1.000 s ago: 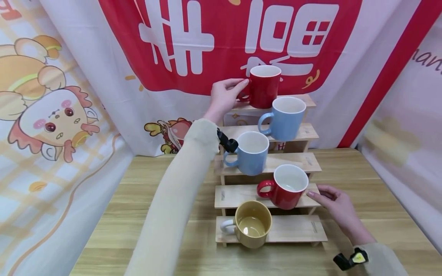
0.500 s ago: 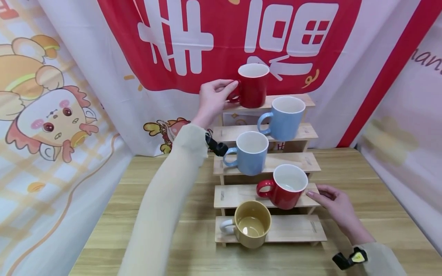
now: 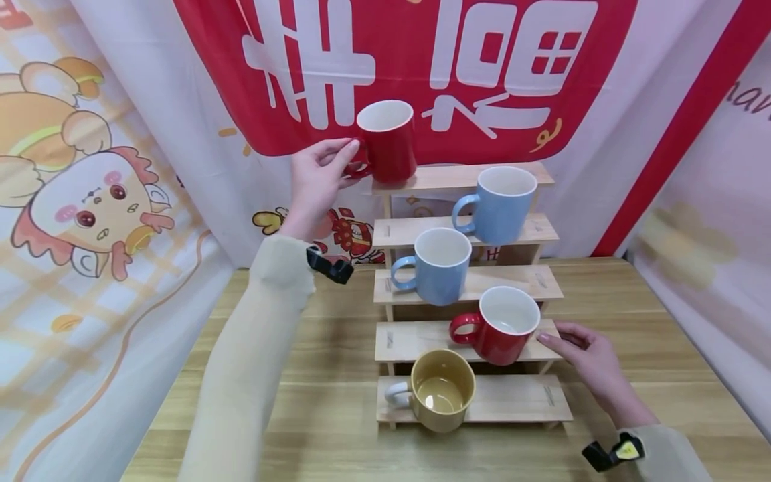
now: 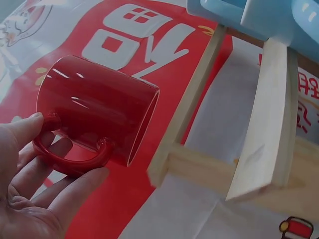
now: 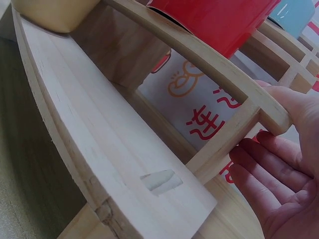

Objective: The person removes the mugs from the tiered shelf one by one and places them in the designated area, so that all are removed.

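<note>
Upper red mug [image 3: 391,148] is just right of the left hand [image 3: 316,175], which pinches its handle; the right hand [image 3: 593,361], fingers partly curled, grips the edge of the wooden rack [image 3: 512,400].

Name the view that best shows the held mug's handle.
Left wrist: the handle is large and close, nearly its whole curve showing. The head view has it small, partly hidden by the left hand; the right wrist view lacks it.
</note>
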A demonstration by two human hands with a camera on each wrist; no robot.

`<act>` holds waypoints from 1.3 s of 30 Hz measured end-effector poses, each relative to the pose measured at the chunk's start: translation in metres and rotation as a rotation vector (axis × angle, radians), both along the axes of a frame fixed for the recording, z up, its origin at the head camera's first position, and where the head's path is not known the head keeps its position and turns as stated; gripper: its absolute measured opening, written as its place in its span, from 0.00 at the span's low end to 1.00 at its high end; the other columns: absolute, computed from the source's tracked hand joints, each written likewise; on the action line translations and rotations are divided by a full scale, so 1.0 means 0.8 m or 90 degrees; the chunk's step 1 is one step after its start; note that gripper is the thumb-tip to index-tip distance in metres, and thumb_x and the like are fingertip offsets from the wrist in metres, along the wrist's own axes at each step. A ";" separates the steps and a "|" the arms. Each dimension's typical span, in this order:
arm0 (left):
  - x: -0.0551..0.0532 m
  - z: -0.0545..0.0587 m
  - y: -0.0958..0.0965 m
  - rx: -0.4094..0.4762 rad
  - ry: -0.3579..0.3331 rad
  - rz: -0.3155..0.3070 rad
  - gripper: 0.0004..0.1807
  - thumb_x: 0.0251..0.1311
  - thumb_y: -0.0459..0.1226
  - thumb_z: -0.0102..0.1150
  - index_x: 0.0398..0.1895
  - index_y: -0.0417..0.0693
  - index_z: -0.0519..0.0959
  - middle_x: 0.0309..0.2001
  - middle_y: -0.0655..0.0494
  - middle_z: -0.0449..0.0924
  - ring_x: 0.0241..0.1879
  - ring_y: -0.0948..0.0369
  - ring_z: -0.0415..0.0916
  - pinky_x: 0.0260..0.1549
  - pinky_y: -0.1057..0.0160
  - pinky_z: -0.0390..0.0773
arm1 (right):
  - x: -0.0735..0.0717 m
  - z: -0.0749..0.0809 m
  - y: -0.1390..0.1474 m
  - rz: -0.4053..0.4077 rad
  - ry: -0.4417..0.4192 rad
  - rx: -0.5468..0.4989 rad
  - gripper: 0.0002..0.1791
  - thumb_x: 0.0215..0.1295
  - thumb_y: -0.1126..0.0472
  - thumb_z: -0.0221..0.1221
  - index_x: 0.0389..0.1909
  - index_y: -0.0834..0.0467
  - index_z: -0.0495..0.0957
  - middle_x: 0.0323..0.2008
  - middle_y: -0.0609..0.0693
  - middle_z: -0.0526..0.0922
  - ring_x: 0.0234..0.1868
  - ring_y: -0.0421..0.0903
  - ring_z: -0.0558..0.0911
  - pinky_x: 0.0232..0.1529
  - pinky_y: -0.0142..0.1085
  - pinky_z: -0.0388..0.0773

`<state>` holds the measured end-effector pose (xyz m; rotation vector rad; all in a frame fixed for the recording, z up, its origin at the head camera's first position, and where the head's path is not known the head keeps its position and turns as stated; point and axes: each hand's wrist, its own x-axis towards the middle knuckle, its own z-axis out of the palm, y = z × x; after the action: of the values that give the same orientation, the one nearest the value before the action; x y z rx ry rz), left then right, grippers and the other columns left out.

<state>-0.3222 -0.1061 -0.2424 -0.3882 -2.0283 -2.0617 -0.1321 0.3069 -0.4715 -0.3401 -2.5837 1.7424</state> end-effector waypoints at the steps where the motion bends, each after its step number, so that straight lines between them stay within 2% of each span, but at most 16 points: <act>1: 0.002 0.001 -0.005 -0.003 0.008 0.003 0.26 0.59 0.50 0.70 0.59 0.50 0.83 0.55 0.55 0.84 0.51 0.54 0.84 0.48 0.59 0.85 | 0.000 0.000 0.000 -0.003 -0.001 0.001 0.38 0.68 0.44 0.66 0.66 0.69 0.70 0.59 0.60 0.76 0.46 0.32 0.76 0.44 0.24 0.80; 7: 0.013 0.004 -0.033 -0.007 0.029 0.012 0.25 0.59 0.50 0.71 0.57 0.50 0.84 0.55 0.51 0.84 0.51 0.52 0.84 0.48 0.58 0.85 | 0.000 -0.001 0.001 -0.005 0.002 -0.006 0.37 0.68 0.44 0.66 0.65 0.68 0.71 0.55 0.55 0.78 0.46 0.33 0.78 0.44 0.25 0.81; 12: 0.023 0.001 -0.052 -0.019 0.026 0.042 0.27 0.57 0.51 0.72 0.57 0.51 0.85 0.55 0.52 0.84 0.51 0.53 0.84 0.47 0.59 0.85 | 0.000 -0.001 0.001 0.001 0.009 -0.012 0.37 0.68 0.45 0.66 0.65 0.68 0.71 0.54 0.53 0.79 0.46 0.32 0.78 0.45 0.25 0.81; 21: 0.046 -0.012 -0.075 -0.032 0.026 0.076 0.25 0.59 0.50 0.70 0.57 0.49 0.85 0.54 0.51 0.85 0.51 0.53 0.84 0.44 0.62 0.85 | -0.001 0.002 0.001 0.001 0.000 0.009 0.40 0.68 0.40 0.65 0.66 0.67 0.70 0.59 0.60 0.76 0.48 0.35 0.77 0.45 0.24 0.80; 29: 0.063 -0.038 -0.096 -0.043 0.006 0.094 0.23 0.60 0.48 0.70 0.55 0.48 0.86 0.53 0.49 0.85 0.50 0.52 0.85 0.42 0.60 0.86 | -0.001 0.003 -0.001 -0.001 -0.016 0.011 0.42 0.67 0.38 0.64 0.67 0.66 0.70 0.62 0.62 0.74 0.49 0.38 0.76 0.45 0.23 0.79; 36: 0.071 -0.067 -0.112 -0.026 0.012 0.116 0.21 0.62 0.45 0.70 0.53 0.42 0.86 0.52 0.40 0.84 0.50 0.48 0.84 0.39 0.60 0.86 | 0.000 0.005 -0.003 -0.004 -0.007 0.009 0.41 0.67 0.39 0.65 0.67 0.67 0.70 0.62 0.63 0.74 0.48 0.35 0.76 0.45 0.23 0.79; 39: 0.073 -0.078 -0.117 -0.017 0.005 0.125 0.21 0.62 0.44 0.70 0.52 0.39 0.85 0.50 0.41 0.85 0.48 0.51 0.85 0.39 0.60 0.86 | 0.001 0.004 -0.003 -0.011 0.000 0.012 0.41 0.67 0.40 0.65 0.67 0.67 0.70 0.61 0.62 0.75 0.47 0.33 0.77 0.44 0.23 0.80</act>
<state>-0.2635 -0.1996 -0.3051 -0.1923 -2.0031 -1.9141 -0.1310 0.3042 -0.4681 -0.3616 -2.5868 1.7110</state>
